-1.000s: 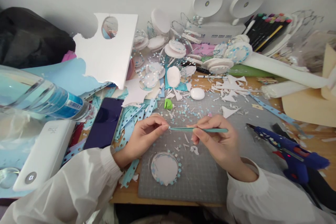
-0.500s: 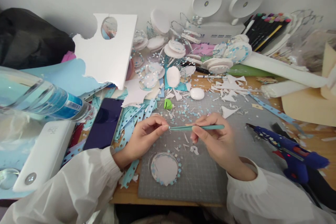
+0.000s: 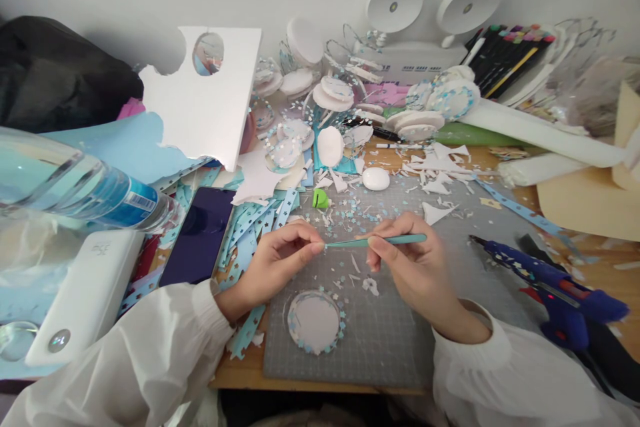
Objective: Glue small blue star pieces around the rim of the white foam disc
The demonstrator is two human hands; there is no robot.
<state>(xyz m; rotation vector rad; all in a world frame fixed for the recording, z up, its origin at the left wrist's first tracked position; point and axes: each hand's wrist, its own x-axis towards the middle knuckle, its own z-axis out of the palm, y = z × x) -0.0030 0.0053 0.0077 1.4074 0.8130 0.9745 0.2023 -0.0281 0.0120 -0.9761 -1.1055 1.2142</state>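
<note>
My right hand (image 3: 413, 263) grips a pair of teal tweezers (image 3: 397, 239) between thumb and fingers, their tips pointing left. Those tips meet the fingertips of my left hand (image 3: 285, 255), whose thumb and forefinger are pinched together. Whatever lies in that pinch is too small to make out. Below the hands, a white disc (image 3: 314, 321) edged with small blue and white stars lies on the grey cutting mat (image 3: 380, 347). Loose paper stars (image 3: 356, 213) and white scraps are scattered beyond the tweezers.
A blue glue gun (image 3: 555, 287) lies at the right. On the left are a phone (image 3: 197, 233), a white power bank (image 3: 85, 297) and a water bottle (image 3: 107, 183). Star-trimmed discs (image 3: 333, 93) crowd the back, near a green cap-like piece (image 3: 321, 198) and punched blue strips (image 3: 250, 220).
The tweezers' arms look closer together than before, and their back end sits slightly higher. Both hands have stayed nearly in place.
</note>
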